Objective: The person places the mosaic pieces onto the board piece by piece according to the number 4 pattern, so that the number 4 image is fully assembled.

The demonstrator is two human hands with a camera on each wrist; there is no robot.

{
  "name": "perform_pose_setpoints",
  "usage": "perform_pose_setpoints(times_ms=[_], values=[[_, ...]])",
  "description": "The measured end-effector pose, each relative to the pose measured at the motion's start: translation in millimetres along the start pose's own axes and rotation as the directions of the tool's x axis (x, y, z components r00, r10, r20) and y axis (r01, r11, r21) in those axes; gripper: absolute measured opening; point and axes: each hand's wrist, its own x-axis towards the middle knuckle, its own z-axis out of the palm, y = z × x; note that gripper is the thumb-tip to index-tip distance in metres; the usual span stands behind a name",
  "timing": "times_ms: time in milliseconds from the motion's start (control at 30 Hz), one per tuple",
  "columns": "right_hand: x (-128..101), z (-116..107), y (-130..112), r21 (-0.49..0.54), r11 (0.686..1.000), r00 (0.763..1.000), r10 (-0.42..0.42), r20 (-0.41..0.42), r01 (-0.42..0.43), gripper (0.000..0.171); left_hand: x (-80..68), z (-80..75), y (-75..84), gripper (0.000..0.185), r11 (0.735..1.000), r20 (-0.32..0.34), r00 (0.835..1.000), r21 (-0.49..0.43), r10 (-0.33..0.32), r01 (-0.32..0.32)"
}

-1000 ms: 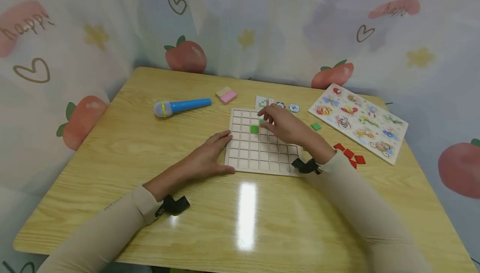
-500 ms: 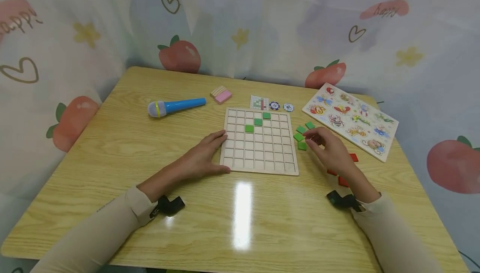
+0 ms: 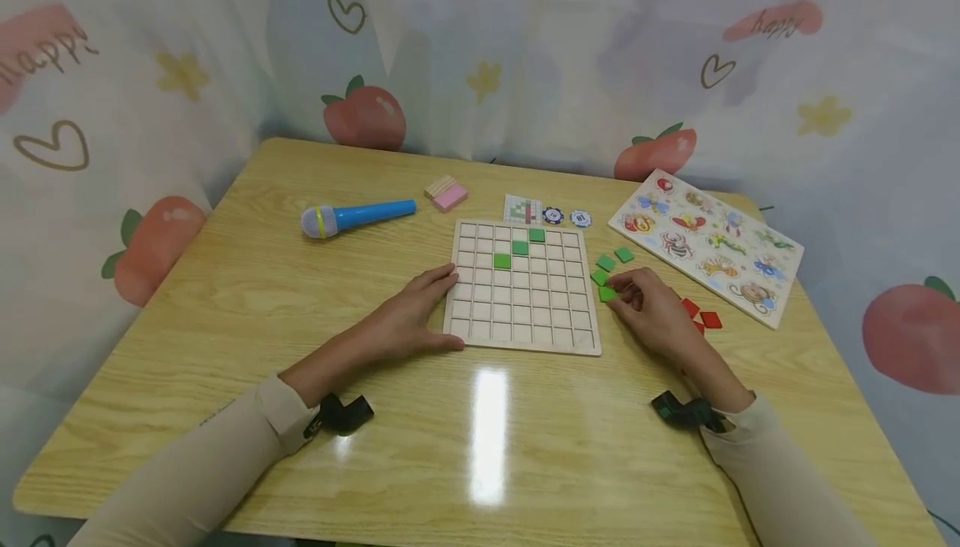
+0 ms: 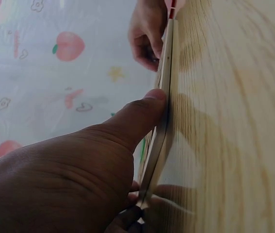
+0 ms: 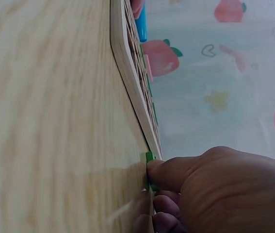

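A wooden grid board [image 3: 522, 313] lies on the table, with three green tiles in a diagonal of its squares, one of them this middle tile [image 3: 521, 248]. My left hand [image 3: 401, 318] rests against the board's left edge, fingers stretched along the side and thumb at the near corner. Right of the board, my right hand [image 3: 654, 310] pinches a green square tile [image 5: 150, 156] at the tabletop, thumb on its near side. More green tiles lie just beyond, including this one [image 3: 624, 255]. Red tiles [image 3: 711, 320] lie beside the right hand, partly hidden by it.
Behind the board are a small pattern card [image 3: 522, 209] and two poker chips [image 3: 552, 215]. An insect picture puzzle board [image 3: 708, 245] lies at the right. A blue toy microphone [image 3: 360, 218] and a pink-and-wood block [image 3: 448, 194] lie at the back left.
My right hand has moved from over the board to the loose green tiles on the right and closed its fingertips on one. A third green tile shows uncovered on the board. The left hand stays put.
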Motion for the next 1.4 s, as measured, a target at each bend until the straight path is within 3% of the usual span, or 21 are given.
perform_pose_setpoints(times_ms=[533, 767, 933, 1167, 1400], values=[[6.3, -4.3, -17.8, -0.019, 1.0, 1.0, -0.009, 0.025, 0.01, 0.027, -3.4, -2.3, -4.7, 0.111, 1.0, -0.023, 1.0, 0.014, -0.011, 0.012], [9.4, -11.3, -45.2, -0.033, 0.994, 0.993, -0.103, 0.051, 0.105, 0.023, -3.3, 0.3, -7.4, 0.111, 1.0, -0.021, 1.0, -0.002, -0.004, 0.004], [26.9, -7.2, -79.1, -0.025, 0.978, 0.972, -0.202, 0.117, 0.206, 0.021, -3.3, 0.4, -8.6, 0.111, 1.0, -0.022, 1.0, 0.011, 0.001, -0.001], [66.7, 18.3, -126.6, -0.008, 0.938, 0.917, -0.336, 0.216, 0.346, 0.016, -1.1, 1.1, -7.2, 0.111, 1.0, -0.028, 0.999, 0.019, 0.021, -0.02], [93.8, 45.1, -144.6, -0.029, 0.916, 0.876, -0.373, 0.306, 0.4, 0.006, 0.8, 4.2, -2.8, 0.111, 1.0, -0.025, 0.999, 0.019, 0.021, -0.021]])
